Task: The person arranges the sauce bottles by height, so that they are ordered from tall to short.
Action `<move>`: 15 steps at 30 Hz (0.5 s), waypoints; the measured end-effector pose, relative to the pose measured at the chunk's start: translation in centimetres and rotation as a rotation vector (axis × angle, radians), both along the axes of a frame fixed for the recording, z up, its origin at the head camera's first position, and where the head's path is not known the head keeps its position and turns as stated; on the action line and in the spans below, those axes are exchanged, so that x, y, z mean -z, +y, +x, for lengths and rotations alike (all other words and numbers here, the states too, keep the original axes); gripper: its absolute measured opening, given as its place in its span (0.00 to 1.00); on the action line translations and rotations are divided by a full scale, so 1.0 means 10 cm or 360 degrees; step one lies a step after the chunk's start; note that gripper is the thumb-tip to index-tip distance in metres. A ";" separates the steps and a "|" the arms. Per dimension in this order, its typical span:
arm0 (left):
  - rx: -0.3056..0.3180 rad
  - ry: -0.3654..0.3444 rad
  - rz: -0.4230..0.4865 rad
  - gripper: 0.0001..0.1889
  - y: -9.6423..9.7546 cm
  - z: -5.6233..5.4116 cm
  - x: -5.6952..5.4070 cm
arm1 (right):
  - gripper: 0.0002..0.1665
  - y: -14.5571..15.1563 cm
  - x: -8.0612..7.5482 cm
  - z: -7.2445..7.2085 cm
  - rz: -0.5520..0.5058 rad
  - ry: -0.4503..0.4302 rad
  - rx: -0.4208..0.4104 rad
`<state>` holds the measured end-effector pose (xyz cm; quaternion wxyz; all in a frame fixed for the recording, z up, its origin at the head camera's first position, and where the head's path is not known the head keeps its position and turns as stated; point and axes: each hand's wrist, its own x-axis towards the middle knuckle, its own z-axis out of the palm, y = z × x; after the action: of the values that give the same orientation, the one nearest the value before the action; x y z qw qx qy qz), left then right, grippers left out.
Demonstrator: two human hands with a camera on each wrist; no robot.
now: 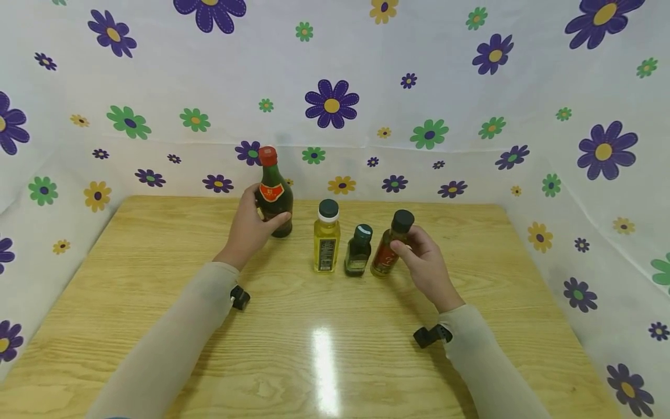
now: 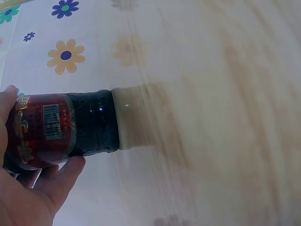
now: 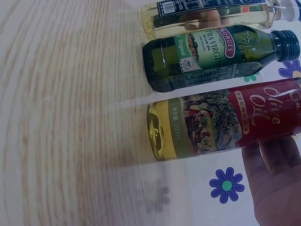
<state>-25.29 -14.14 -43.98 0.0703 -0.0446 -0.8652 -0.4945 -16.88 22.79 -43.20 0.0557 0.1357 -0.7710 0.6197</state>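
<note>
While left hand [image 1: 247, 226] grips dark-green bottle [image 1: 281, 205], cap [image 1: 267, 156] shows red.

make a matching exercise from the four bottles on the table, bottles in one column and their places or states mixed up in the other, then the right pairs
Column one
1. small green bottle
2. red-capped bottle
3. dark-capped red-labelled bottle
4. yellow oil bottle

Column two
A. held by the left hand
B. second from the left in the head view
C. third from the left in the head view
D. held by the right hand

Right pairs: 1-C, 2-A, 3-D, 4-B
</note>
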 end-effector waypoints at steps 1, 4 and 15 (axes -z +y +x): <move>-0.0001 -0.0003 0.0003 0.49 0.00 0.00 0.00 | 0.18 0.00 0.00 0.00 0.0002 0.0000 0.0001; -0.0010 -0.0014 0.0009 0.49 0.00 0.01 0.00 | 0.18 0.00 0.00 0.00 -0.0001 -0.0001 0.0000; -0.0006 -0.0037 0.0001 0.52 -0.04 0.01 -0.02 | 0.18 -0.01 0.02 0.00 -0.0014 -0.0009 0.0005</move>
<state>-25.21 -14.53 -43.83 0.0611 -0.0370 -0.8659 -0.4950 -16.85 22.68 -43.40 0.0551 0.1325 -0.7687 0.6234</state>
